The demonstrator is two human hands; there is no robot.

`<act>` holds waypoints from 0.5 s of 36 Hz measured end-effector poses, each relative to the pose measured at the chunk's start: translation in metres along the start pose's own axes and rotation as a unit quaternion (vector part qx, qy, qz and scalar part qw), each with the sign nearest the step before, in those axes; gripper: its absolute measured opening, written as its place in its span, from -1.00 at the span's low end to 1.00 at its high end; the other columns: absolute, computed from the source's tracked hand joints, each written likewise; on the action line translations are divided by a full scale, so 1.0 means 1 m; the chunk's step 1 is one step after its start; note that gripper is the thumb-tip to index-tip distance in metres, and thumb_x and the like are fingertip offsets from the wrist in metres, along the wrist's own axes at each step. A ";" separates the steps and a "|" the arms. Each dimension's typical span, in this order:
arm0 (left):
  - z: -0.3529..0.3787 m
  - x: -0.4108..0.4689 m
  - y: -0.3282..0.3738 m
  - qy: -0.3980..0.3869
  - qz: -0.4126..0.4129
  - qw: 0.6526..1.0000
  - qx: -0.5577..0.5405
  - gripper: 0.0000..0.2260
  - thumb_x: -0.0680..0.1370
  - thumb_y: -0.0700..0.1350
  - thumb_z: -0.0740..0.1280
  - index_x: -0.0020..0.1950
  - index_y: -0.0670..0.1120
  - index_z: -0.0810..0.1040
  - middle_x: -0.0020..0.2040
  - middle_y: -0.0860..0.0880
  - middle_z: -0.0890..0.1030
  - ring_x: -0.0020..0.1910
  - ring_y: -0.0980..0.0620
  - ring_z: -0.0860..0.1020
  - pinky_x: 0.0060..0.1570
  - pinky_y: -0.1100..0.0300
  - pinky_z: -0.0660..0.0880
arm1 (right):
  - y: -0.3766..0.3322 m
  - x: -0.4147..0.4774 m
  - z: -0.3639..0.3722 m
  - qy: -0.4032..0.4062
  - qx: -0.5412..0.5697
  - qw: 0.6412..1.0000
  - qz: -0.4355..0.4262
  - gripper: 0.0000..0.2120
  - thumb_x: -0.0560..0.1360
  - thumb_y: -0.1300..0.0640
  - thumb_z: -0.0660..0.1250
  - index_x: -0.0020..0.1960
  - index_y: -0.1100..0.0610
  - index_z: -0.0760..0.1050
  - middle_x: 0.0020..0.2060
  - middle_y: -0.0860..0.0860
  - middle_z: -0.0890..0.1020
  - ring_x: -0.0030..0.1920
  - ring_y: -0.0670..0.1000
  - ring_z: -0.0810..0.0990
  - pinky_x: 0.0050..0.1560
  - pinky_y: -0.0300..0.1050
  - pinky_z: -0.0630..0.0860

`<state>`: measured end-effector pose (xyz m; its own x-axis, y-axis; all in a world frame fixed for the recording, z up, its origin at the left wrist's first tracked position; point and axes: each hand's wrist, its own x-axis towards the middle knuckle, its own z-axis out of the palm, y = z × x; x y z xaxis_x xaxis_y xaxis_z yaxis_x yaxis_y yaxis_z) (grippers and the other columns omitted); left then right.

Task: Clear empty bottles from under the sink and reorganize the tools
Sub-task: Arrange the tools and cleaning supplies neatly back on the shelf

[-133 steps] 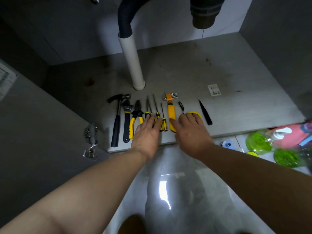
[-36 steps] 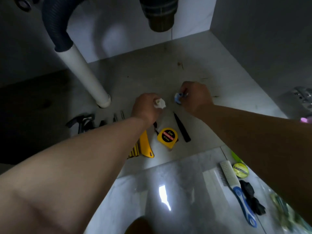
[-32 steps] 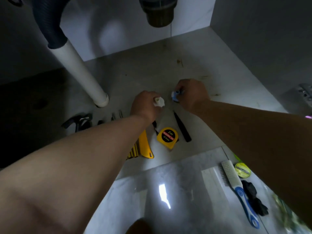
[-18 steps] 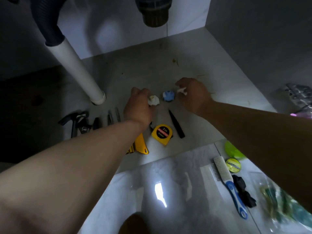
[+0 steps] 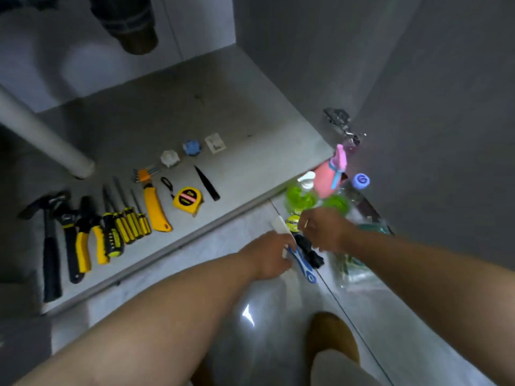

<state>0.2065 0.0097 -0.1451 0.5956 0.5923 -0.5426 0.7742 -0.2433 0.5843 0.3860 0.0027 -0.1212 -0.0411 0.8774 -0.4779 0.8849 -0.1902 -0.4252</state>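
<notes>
Tools lie in a row on the cabinet floor (image 5: 250, 107): hammer (image 5: 48, 240), wrench (image 5: 68, 232), pliers (image 5: 86, 235), screwdrivers (image 5: 128, 221), utility knife (image 5: 154, 207), tape measure (image 5: 187, 200) and a black pointed tool (image 5: 207, 183). Behind them sit hex keys (image 5: 143, 174), a white cap (image 5: 169, 157), a blue cap (image 5: 191, 147) and a small card (image 5: 215, 143). On the tiles outside, my left hand (image 5: 271, 254) grips a blue and white brush (image 5: 305, 266). My right hand (image 5: 320, 229) hovers loosely curled over a black item (image 5: 309, 250), beside a yellow-green round lid (image 5: 291, 220).
Green bottles (image 5: 299, 197), a pink bottle (image 5: 331, 176) and a clear bottle with a blue cap (image 5: 361, 181) stand on the floor by the cabinet's right corner. A white drain pipe (image 5: 41, 135) rises at the left. A door hinge (image 5: 341, 122) sticks out at the right.
Both hands have left the white and blue caps on the cabinet floor and drawn back to the tiles at the right. My left hand now holds the brush. The view has swung right.
</notes>
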 end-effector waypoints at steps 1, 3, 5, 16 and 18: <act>0.011 0.001 0.002 -0.016 -0.005 1.000 -0.005 -0.61 0.56 -0.09 0.36 0.39 0.02 0.49 0.23 -0.15 0.53 0.21 -0.11 0.53 0.05 0.29 0.33 | 0.008 -0.006 0.011 -0.017 -0.010 1.000 0.013 -0.83 0.52 0.22 0.28 0.02 0.19 0.63 -0.14 0.07 0.68 0.00 0.16 0.67 -0.18 -0.27 0.44; 0.030 0.003 0.005 -0.038 -0.020 0.999 -0.012 -0.52 0.58 -0.10 0.35 0.50 0.02 0.39 0.32 -0.18 0.48 0.28 -0.12 0.50 0.12 0.29 0.33 | 0.021 -0.017 0.031 -0.033 -0.032 0.998 0.040 -0.80 0.51 0.16 0.30 0.08 0.21 0.60 0.02 0.18 0.68 0.06 0.21 0.65 -0.06 -0.09 0.51; 0.047 0.006 0.006 -0.049 -0.047 0.998 -0.007 -0.46 0.59 -0.09 0.32 0.56 0.05 0.28 0.37 -0.20 0.41 0.35 -0.16 0.45 0.26 0.18 0.36 | 0.034 -0.023 0.049 -0.030 -0.035 0.997 0.065 -0.74 0.53 0.12 0.30 0.15 0.24 0.53 0.10 0.23 0.62 0.13 0.22 0.60 0.04 0.00 0.49; 0.091 0.034 0.006 -0.025 -0.111 0.993 -0.024 -0.48 0.59 -0.10 0.28 0.55 0.03 0.27 0.32 -0.19 0.37 0.31 -0.23 0.47 0.34 0.00 0.43 | 0.048 -0.004 0.094 0.000 -0.001 0.988 0.155 -0.55 0.54 -0.02 0.36 0.28 0.21 0.33 0.22 0.21 0.46 0.23 0.22 0.53 0.19 0.06 0.47; 0.091 0.036 0.003 -0.014 -0.117 0.993 -0.023 -0.53 0.58 -0.09 0.31 0.48 0.03 0.33 0.28 -0.18 0.39 0.26 -0.21 0.51 0.29 0.01 0.48 | 0.047 -0.001 0.097 0.003 -0.011 0.990 0.143 -0.56 0.53 -0.03 0.35 0.28 0.20 0.34 0.19 0.20 0.48 0.21 0.20 0.52 0.17 0.05 0.48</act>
<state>0.2496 -0.0400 -0.2180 0.4066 0.6066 -0.6831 0.8818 -0.0651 0.4670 0.3823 -0.0496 -0.2155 0.2155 0.7916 -0.5718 0.8699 -0.4217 -0.2558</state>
